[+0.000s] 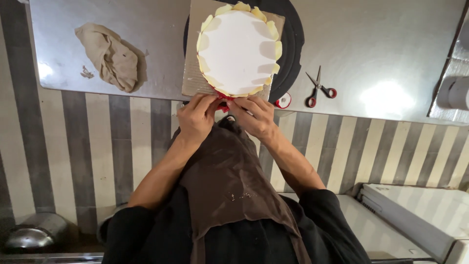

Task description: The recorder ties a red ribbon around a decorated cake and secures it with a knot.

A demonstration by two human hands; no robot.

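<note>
No packages, labels, signs or screens visible anywhere from twelve o'clock round to six, steel worktop and striped floor included

Left hand, right hand together, pinching.

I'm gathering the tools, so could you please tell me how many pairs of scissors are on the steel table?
1: the red-handled scissors lie open on the steel table, right of the round white board. Others may lie out of view.

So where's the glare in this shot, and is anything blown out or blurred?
Head view: strong glare on the steel table right of the scissors; the white disc is nearly blown out; both hands, left and right, look sharp; wide-angle bending at the edges.
</note>
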